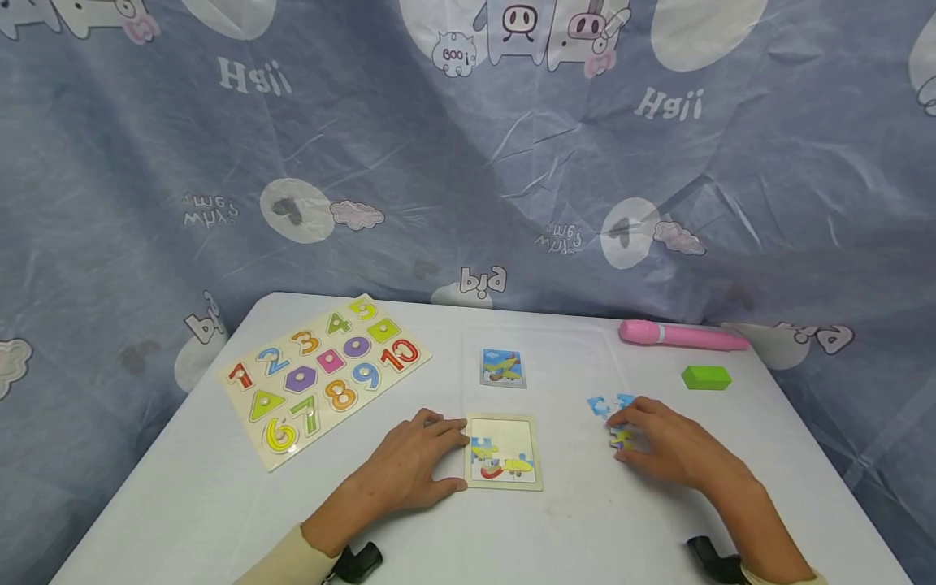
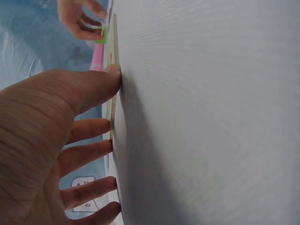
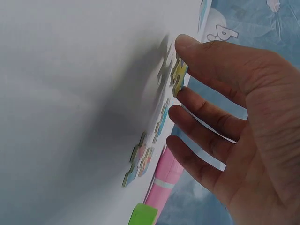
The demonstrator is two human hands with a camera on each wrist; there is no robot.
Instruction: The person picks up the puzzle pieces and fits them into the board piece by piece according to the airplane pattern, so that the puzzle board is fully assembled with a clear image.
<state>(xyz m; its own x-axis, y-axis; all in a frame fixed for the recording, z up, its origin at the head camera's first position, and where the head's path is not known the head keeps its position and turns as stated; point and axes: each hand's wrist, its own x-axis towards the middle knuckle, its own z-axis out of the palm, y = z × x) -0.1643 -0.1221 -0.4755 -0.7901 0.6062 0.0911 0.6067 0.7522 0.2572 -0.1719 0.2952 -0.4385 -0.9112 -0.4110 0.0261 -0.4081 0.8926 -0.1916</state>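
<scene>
In the head view my left hand (image 1: pixel 417 463) rests at the left edge of a small wooden puzzle tray (image 1: pixel 512 429). Its thumb and fingertips touch that edge, the fingers nearly straight. Yellow, red and blue puzzle pieces (image 1: pixel 515 465) lie fitted along the tray's lower part. To the right, my right hand (image 1: pixel 665 443) pinches a yellow and blue puzzle piece (image 3: pixel 178 76) between thumb and fingertips. In the right wrist view this piece is tilted above the table, over its shadow. Loose puzzle pieces (image 1: pixel 600 405) lie just beyond that hand, some partly hidden by it.
A small airplane picture (image 1: pixel 503 368) lies behind the tray. At the left is a number and shape board (image 1: pixel 329 382). A pink marker-shaped object (image 1: pixel 687 335) and a green block (image 1: pixel 706 378) lie at the back right. A patterned cloth (image 1: pixel 468 162) hangs behind the table.
</scene>
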